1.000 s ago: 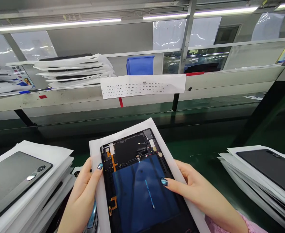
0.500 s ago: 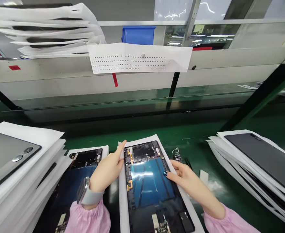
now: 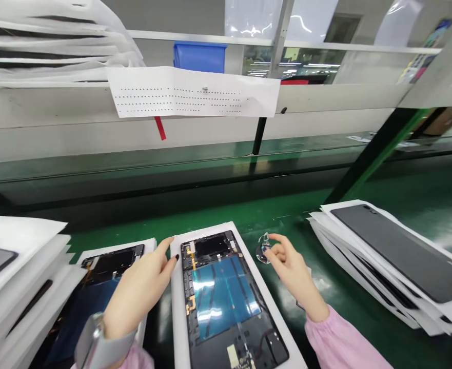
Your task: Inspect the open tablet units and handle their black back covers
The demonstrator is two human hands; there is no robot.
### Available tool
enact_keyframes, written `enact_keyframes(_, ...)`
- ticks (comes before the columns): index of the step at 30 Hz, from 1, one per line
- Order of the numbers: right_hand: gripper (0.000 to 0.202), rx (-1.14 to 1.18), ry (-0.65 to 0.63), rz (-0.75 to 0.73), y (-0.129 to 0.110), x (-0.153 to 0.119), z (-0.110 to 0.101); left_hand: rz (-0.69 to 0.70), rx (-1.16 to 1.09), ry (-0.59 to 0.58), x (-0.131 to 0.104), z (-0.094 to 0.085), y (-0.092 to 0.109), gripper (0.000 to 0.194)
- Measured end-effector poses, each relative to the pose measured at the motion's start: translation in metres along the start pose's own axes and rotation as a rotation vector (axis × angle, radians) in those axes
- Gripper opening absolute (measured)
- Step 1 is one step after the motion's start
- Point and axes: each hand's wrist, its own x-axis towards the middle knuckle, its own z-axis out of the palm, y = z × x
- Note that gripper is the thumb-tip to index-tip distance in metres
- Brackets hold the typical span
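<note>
An opened tablet with a blue battery area lies on white foam sheeting at the lower middle. At its upper left corner is my left hand, thumb and index finger apart and touching the edge, nothing held. To the right of the tablet my right hand has its fingertips pinched at a small round clear item with a wire loop on the green bench. A second opened tablet lies partly behind my left wrist.
Foam-wrapped stacks stand at left and right, the latter topped by a grey tablet cover. A dotted paper strip hangs on the shelf edge, below a blue bin. A green post slants at right.
My right hand has left the tablet's right edge and moved to the small item on the bench. My left thumb has spread onto the tablet's corner. The view has shifted right.
</note>
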Motion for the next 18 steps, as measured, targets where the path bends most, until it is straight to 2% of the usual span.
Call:
enact_keyframes(2, 0.032, -0.071, 0.150, -0.018, 0.012, 0.012, -0.009, 0.005, -0.042, 0.022, -0.002, -0.001, -0.002, 0.057)
enact_keyframes(4, 0.018, -0.111, 0.185, -0.019, 0.026, 0.025, -0.012, 0.012, -0.073, 0.062, 0.001, 0.002, -0.004, 0.060)
enact_keyframes(8, 0.016, -0.094, 0.078, 0.024, 0.050, 0.043, -0.002, 0.131, -0.031, 0.173, 0.016, 0.017, -0.007, 0.072)
enact_keyframes(12, 0.024, -0.007, -0.040, 0.108, 0.065, 0.055, 0.002, 0.194, 0.003, 0.150, 0.027, 0.027, -0.004, 0.076)
enact_keyframes(15, 0.025, 0.043, -0.083, 0.135, 0.066, 0.059, 0.000, 0.232, 0.005, 0.133, 0.030, 0.031, -0.007, 0.075)
enact_keyframes(18, 0.024, 0.046, -0.057, 0.124, 0.057, 0.056, 0.001, 0.304, -0.066, 0.140, 0.037, 0.046, -0.027, 0.073)
